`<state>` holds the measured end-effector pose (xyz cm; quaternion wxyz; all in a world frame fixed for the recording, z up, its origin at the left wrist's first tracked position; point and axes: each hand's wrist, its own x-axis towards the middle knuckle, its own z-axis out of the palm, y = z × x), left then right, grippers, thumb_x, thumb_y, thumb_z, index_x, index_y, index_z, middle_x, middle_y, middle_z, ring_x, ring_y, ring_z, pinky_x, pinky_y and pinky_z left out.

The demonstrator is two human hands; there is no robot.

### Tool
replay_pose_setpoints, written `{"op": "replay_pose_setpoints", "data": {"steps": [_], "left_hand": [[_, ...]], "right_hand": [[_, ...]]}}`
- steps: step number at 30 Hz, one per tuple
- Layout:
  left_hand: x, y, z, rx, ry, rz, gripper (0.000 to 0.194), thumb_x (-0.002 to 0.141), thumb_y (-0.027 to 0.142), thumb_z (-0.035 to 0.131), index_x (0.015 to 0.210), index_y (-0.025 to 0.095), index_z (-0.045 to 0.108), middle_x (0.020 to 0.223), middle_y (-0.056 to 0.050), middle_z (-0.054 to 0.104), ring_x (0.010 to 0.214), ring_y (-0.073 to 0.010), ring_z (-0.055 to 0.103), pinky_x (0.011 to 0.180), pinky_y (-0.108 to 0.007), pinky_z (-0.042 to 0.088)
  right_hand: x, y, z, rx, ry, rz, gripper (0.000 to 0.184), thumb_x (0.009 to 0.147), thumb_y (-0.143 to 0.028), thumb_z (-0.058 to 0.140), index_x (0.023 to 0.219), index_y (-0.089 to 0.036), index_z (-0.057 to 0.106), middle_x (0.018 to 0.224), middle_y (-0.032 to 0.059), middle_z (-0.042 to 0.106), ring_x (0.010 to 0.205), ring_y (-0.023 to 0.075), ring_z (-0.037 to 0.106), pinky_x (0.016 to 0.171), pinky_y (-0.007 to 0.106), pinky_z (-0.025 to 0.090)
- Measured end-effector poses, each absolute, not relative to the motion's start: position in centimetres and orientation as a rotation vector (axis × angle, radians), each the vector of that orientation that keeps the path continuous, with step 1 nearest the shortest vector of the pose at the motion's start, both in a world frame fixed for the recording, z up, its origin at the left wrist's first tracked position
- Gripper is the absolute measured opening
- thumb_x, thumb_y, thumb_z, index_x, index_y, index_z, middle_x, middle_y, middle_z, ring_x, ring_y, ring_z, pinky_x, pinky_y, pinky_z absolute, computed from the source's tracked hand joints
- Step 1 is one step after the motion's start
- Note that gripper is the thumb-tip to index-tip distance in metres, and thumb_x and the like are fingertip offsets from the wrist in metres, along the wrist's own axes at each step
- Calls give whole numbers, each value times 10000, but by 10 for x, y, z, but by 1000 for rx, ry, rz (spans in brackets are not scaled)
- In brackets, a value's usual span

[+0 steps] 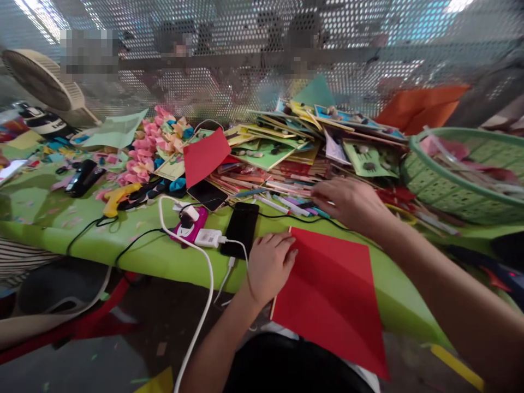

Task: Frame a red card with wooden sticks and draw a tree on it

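A sheet of red card lies at the front of the green-covered table, partly overhanging its edge toward my lap. My left hand has its fingers bent over the card's upper left edge. Beyond the card, my right hand reaches down among loose marker pens, its fingers curled with the tips at the pens. Whether a pen is between them is hidden. A black phone lies just left of my left hand, beside a pink power socket with white plugs and cables.
Behind the pens are a heap of decorated cards, pink paper flowers and a smaller red card. At right stands a green basket. A yellow glue gun and a fan are at left. Cables cross the front edge.
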<state>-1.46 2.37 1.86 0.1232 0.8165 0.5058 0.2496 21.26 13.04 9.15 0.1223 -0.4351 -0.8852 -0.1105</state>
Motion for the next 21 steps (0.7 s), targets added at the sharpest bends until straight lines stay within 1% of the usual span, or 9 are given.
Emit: {"op": "replay_pose_setpoints", "data": {"steps": [4, 9, 14, 21], "left_hand": [[-15, 24, 19, 2358, 1473, 768, 238, 1033, 204, 636, 1255, 209, 721, 1346, -52, 754, 1191, -256, 704, 960, -450, 574], [-14, 27, 23, 2345, 1474, 745, 247, 1049, 209, 610, 1268, 202, 723, 1363, -52, 749, 1196, -259, 707, 1003, -465, 573], [-13, 29, 28, 2364, 1480, 657, 270, 1057, 241, 607, 1299, 191, 715, 1370, -56, 744, 1200, -272, 701, 1008, -484, 582], [-11, 31, 31, 2399, 1500, 598, 277, 1071, 262, 589, 1309, 180, 706, 1371, -58, 736, 1215, -263, 683, 1041, -463, 573]], "right_hand": [[254, 84, 72, -1200, -2563, -189, 250, 1064, -285, 513, 957, -209, 726, 856, 54, 769, 791, 202, 713, 660, 301, 435], [287, 61, 38, -1216, -2539, -147, 277, 1083, -310, 493, 993, -214, 737, 958, 56, 804, 831, 215, 763, 684, 314, 521], [292, 59, 24, -1184, -2545, -171, 325, 1096, -315, 448, 996, -216, 741, 920, 56, 796, 809, 227, 759, 677, 338, 551], [288, 56, 20, -1177, -2530, -171, 340, 1086, -301, 447, 1002, -207, 762, 915, 74, 787, 792, 234, 740, 678, 358, 559]]}}
